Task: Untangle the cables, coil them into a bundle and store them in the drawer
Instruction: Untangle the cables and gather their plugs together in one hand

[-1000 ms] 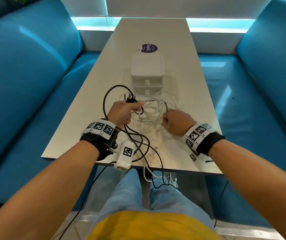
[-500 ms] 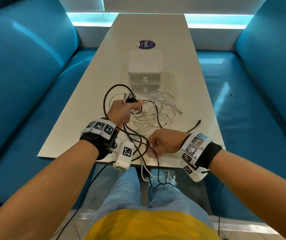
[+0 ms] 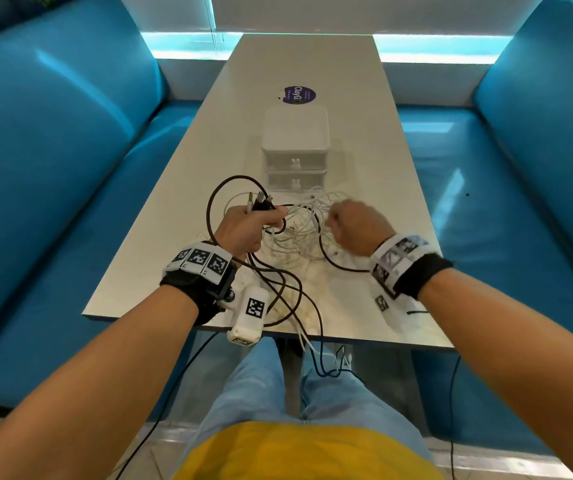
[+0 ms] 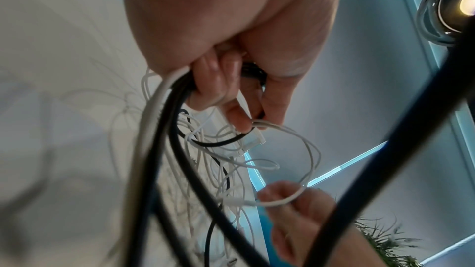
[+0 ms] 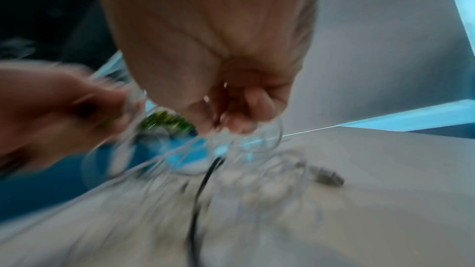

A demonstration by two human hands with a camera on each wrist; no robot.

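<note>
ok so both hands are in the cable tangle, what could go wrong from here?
1. The right hand pinches a thin white cable loop; pulling sideways may tighten the tangle instead of freeing it.
2. Dark and white cable ends hang off the table edge over the lap, so they could snag.
3. The left hand grips several plug ends together; one might slip out.

hands [image 3: 299, 226]: 2 | drawers [image 3: 295, 171]: 2 | sticker [image 3: 299, 95]: 1 | benches [image 3: 53, 168]: 2

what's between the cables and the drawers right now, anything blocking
Nothing visible lies on the table between the cables and the drawer unit. Both drawers look shut, though, so one needs opening first.
</note>
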